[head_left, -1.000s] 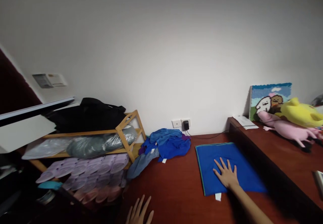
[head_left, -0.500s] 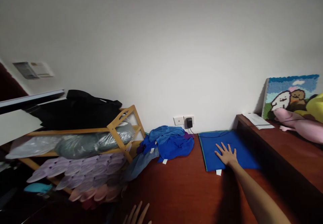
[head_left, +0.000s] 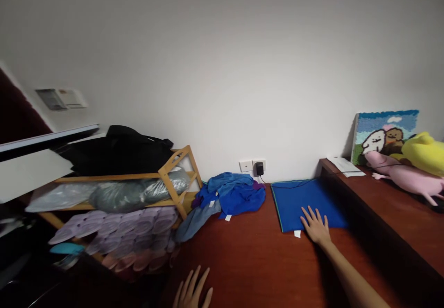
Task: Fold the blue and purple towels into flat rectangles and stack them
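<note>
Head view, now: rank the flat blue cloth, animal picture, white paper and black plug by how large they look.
1. Flat blue cloth and animal picture: too close to rank, both partly covered
2. White paper
3. Black plug

A head-worn camera looks forward and down across the tabletop toward the wall.

Blue cloth shifted closer to the wall, under the black cable; right hand nearer its front edge
</note>
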Available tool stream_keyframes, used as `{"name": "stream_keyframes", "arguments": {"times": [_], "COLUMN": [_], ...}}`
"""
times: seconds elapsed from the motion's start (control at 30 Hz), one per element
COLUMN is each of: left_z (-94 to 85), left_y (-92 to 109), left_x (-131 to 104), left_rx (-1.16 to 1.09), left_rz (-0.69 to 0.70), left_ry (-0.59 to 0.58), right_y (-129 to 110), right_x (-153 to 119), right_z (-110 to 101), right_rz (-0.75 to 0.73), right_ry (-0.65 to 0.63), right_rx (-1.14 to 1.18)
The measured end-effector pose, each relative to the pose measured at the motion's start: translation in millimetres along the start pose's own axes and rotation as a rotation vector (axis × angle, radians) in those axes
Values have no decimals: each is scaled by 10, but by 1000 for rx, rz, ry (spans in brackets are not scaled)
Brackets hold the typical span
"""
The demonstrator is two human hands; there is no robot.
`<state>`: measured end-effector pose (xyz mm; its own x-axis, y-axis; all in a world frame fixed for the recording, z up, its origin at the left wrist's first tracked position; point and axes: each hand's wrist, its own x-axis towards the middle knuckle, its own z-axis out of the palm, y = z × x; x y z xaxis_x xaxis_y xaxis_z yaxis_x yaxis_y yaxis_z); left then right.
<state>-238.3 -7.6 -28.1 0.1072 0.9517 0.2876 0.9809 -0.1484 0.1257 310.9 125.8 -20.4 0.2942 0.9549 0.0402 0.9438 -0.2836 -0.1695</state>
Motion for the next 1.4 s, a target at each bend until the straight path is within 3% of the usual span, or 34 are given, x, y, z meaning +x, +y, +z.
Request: {"name": "stream_keyframes", "arguments": {"times": [0.2,0.33,0.4,0.47,0.57,0.7,0.8,0.9,1.07,1.2,1.3,1.4], "left_z": [-94,-140,-172,-203,-237,-249,-248,-257,-304,-298,-268,-266], "left_y": [109,152,175,195,212,217,219,226,251,255,249,239], "left_x": [-63,-97,-110,-122,-137,-160,-175,-180,-168,-154,-143,-125], "left_rx": [-9,-26,-35,-41,-46,-45,-43,-47,-64,-73,-84,-95], "left_rz": [-23,-35,-36,-38,-41,-35,-50,-57,-48,-40,-34,-39], "left_ry": [24,19,20,14,4,18,9,5,23,46,53,40], "right_y": [44,-223,-576,-1075,-1936,-2822,-3085,-3013,-2491,-2102,-1918,-1803], "right_x": [227,235,137,1,-173,-238,-312,-575,-1288,-1694,-1844,-1958], "right_z": [-159,-308,-350,-346,-242,-34,38,26,9,-122,-404,-709], "right_rz": [-5,-12,-154,-408,-693,-668,-596,-589,-591,-520,-402,-309], "right_ry": [-127,-92,-17,11,-77,-150,-121,-75,-6,13,17,42], "right_rx": [-24,-97,-80,-6,106,112,99,93,144,629,1003,1182]}}
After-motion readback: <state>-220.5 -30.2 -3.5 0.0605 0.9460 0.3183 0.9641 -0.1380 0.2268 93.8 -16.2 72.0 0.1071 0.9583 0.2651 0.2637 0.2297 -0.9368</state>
